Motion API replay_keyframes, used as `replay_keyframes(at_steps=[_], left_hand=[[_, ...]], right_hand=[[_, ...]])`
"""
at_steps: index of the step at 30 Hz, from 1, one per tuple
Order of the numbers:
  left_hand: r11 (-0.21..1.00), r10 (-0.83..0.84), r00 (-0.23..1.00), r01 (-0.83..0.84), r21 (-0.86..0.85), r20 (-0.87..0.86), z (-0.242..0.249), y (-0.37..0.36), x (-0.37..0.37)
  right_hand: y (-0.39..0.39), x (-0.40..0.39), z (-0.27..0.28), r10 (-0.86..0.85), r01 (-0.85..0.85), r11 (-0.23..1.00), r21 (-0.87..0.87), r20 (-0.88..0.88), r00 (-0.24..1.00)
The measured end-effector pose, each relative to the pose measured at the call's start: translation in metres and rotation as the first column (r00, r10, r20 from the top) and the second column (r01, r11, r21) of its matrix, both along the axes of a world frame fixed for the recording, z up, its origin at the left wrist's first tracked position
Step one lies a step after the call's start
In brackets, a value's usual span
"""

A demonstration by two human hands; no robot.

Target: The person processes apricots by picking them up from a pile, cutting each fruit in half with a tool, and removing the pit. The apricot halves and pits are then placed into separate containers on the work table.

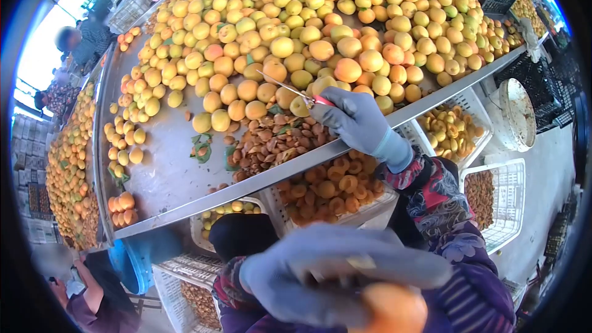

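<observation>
My right hand (357, 120), in a grey-blue glove, is closed around the red handle of a pair of thin-bladed scissors (296, 91) above the table's front edge. The blades point up and left over the yellow-orange apricots (348, 70). Lower in the view, my left hand (308, 271), gloved and blurred by motion, grips an orange apricot (394, 308). A brown heap of pits (277, 142) with some green leaves lies on the metal table (166, 179), just left of my right hand.
Below the table's front rim stand crates of halved apricots (330, 188), yellow fruit (450, 132) and brown pits (480, 197). A white bucket (517, 114) is at the right, a blue bucket (132, 265) at the lower left. A person (102, 299) is at the far lower left.
</observation>
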State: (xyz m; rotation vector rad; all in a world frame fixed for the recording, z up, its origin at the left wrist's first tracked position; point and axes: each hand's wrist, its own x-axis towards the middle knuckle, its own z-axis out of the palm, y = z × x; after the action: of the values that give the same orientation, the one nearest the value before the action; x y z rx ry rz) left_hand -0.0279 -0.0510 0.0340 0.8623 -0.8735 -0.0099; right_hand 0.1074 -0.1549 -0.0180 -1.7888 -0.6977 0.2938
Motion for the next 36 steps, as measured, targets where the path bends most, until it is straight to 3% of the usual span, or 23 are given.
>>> replay_keyframes(at_steps=[2,3,4,6,7,8,10,11,13,14,16,19,22,25,29,32,34,36], left_hand=[[0.904,0.292,0.92,-0.177,-0.389,0.26,-0.01,-0.04,-0.014],[0.732,-0.497,0.847,0.294,-0.614,-0.187,0.021,-0.039,-0.038],[0.729,-0.501,0.846,0.299,-0.616,-0.182,0.026,-0.034,-0.035],[0.876,-0.305,0.951,0.256,-0.409,-0.058,0.031,-0.028,-0.025],[0.905,-0.284,0.958,0.283,-0.319,0.043,0.027,-0.023,-0.02],[0.906,-0.283,0.958,0.281,-0.317,0.039,0.026,-0.021,-0.022],[0.955,-0.12,0.991,0.133,-0.266,0.065,0.024,-0.02,-0.029],[0.955,-0.115,0.992,0.127,-0.267,0.057,0.02,-0.02,-0.03],[0.977,-0.023,0.991,0.05,-0.209,0.132,0.01,-0.02,-0.032],[0.977,-0.014,0.992,0.041,-0.209,0.129,0.011,-0.017,-0.033],[0.975,-0.196,0.981,0.195,-0.102,0.003,0.015,-0.011,-0.035],[0.951,-0.156,0.982,0.179,-0.252,0.106,0.021,-0.031,-0.022],[0.943,-0.121,0.988,0.145,-0.3,0.098,0.02,-0.041,-0.02],[0.89,-0.086,0.992,0.034,-0.455,-0.093,0.026,-0.054,-0.033],[0.917,-0.107,0.992,0.125,-0.378,0.068,0.019,-0.046,-0.013],[0.915,-0.103,0.994,0.105,-0.389,0.025,0.023,-0.046,-0.017],[0.893,-0.231,0.956,0.133,-0.43,-0.182,0.03,-0.042,-0.025],[0.899,-0.246,0.958,0.167,-0.405,-0.15,0.028,-0.036,-0.018]], right_hand=[[-0.003,0.002,0.001,-0.006,0.006,0.999,-0.032,0.005,1.0],[-0.003,0.004,-0.003,-0.029,0.028,0.999,0.022,0.063,0.998],[-0.005,0.004,0.001,-0.033,0.032,0.999,0.018,0.067,0.997],[-0.008,0.004,0.012,-0.105,0.112,0.993,0.048,-0.14,0.985],[-0.011,0.008,0.007,-0.092,0.11,0.982,0.153,-0.123,0.988],[-0.013,0.01,0.009,-0.09,0.11,0.982,0.155,-0.126,0.988],[-0.017,0.013,0.013,-0.135,0.158,0.974,0.164,-0.145,0.98],[-0.017,0.018,0.008,-0.077,0.184,0.923,0.338,-0.307,0.949],[-0.021,0.015,0.023,-0.159,0.219,0.946,0.238,-0.249,0.955],[-0.023,0.014,0.031,-0.24,0.265,0.954,0.139,-0.174,0.955],[-0.027,0.017,0.033,-0.228,0.265,0.951,0.162,-0.215,0.95],[-0.029,0.025,0.026,-0.283,0.319,0.927,0.196,-0.188,0.94],[-0.028,0.022,0.028,-0.287,0.315,0.932,0.177,-0.169,0.943],[-0.028,0.025,0.023,-0.273,0.299,0.94,0.166,-0.163,0.948],[-0.029,0.024,0.023,-0.259,0.282,0.942,0.181,-0.142,0.956],[-0.03,0.021,0.027,-0.252,0.282,0.94,0.191,-0.166,0.953],[-0.029,0.02,0.03,-0.254,0.291,0.938,0.187,-0.201,0.946],[-0.029,0.02,0.032,-0.234,0.281,0.941,0.186,-0.239,0.942]])
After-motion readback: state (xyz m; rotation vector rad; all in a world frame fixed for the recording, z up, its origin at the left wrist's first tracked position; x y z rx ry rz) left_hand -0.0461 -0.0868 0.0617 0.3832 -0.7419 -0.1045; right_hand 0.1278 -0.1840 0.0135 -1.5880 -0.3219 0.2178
